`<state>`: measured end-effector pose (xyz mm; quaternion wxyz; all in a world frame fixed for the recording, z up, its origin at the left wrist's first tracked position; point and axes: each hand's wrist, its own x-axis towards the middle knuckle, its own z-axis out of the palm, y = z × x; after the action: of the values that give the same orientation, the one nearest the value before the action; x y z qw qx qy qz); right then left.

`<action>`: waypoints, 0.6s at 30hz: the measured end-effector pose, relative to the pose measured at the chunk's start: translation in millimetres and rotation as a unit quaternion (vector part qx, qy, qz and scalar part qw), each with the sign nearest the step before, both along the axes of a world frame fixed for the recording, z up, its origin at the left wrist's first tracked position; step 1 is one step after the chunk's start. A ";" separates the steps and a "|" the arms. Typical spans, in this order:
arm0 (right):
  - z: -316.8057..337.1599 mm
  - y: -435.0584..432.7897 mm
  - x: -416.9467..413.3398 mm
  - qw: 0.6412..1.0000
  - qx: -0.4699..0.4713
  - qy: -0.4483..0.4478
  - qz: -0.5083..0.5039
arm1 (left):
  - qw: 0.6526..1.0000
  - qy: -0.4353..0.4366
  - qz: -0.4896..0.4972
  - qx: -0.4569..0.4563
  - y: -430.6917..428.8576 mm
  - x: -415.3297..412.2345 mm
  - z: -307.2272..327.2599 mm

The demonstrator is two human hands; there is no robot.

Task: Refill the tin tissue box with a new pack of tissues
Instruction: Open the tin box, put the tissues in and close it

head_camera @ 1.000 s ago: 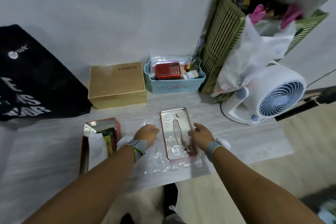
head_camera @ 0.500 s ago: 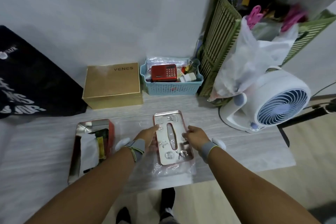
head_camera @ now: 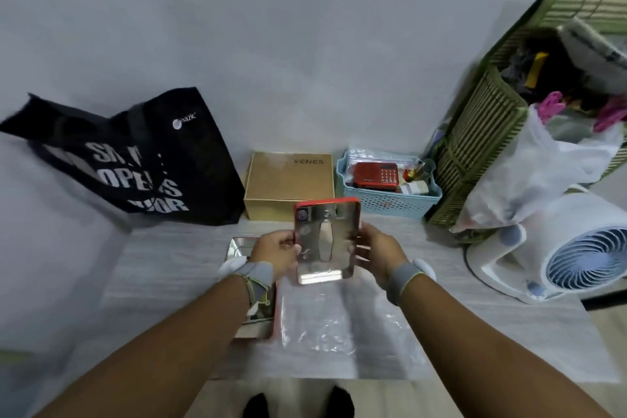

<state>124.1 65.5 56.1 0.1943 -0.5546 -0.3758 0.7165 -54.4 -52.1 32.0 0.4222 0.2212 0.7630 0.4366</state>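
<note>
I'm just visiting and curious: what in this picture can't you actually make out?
Head view only:
- Open tin tissue box: mostly hidden behind the left hand and forearm; contents unclear.
- Tin lid: held at its sides by both hands, right hand; embossed marks too blurred to read.
- Black bag: lettering smeared by motion.
- Green basket: cut off by the right edge.

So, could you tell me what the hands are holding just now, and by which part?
The tin lid, gripped by its two long side edges: left hand, right hand.

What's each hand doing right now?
Left hand: closed on the tin lid, left edge.
Right hand: closed on the same lid, right edge.
</note>
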 end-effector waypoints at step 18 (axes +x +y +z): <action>-39.5 -121.1 -132.8 0.956 0.211 -0.137 0.149 | 0.998 0.041 -0.037 -0.021 -130.8 -113.1 -32.1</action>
<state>-8.7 -55.6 16.7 0.1447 -0.5311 -0.6202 0.5589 -167.5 -182.9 0.0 0.4111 0.2584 0.7797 0.3954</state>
